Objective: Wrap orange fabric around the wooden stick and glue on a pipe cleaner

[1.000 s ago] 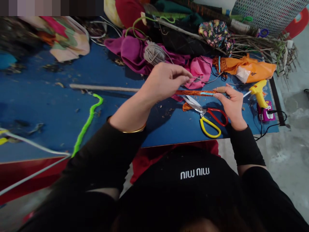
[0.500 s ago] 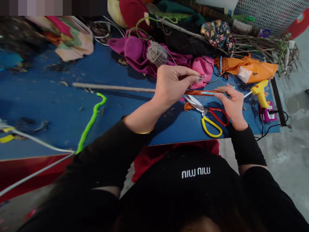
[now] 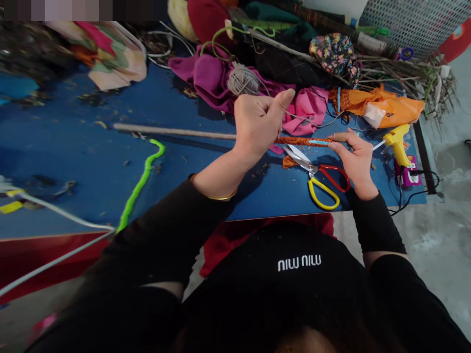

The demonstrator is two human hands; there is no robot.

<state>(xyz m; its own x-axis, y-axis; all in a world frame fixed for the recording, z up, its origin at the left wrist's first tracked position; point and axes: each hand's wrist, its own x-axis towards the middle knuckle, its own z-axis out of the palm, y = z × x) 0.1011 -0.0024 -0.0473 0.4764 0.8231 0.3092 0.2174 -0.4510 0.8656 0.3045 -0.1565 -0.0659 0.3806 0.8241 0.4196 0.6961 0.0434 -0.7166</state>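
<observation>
A long thin wooden stick [image 3: 176, 132] extends sideways over the blue table, its right part wrapped in orange patterned cloth [image 3: 294, 140] with a light blue strip on it. My left hand [image 3: 257, 122] is closed around the stick near the wrapping, thumb raised; its fingertips are hidden. Grey yarn [image 3: 312, 122] runs to that hand from the right. With thumb and fingers, my right hand [image 3: 355, 154] pinches the wrapped right end. Below the stick lie scissors [image 3: 312, 171] with one red and one yellow handle, beside a small orange cloth scrap [image 3: 289, 162].
A yellow glue gun [image 3: 398, 144] stands by a purple power socket [image 3: 408, 171] at the right edge. Behind are a grey yarn ball [image 3: 243, 79], purple cloth [image 3: 209, 78], an orange bundle [image 3: 393, 105] and twigs [image 3: 397, 73]. A green pipe cleaner [image 3: 142, 184] lies left, near a white cable [image 3: 66, 213].
My left thumb has lifted from its pinch with the index finger and now points up, while the fingers curl lower at the stick. My right hand keeps its hold.
</observation>
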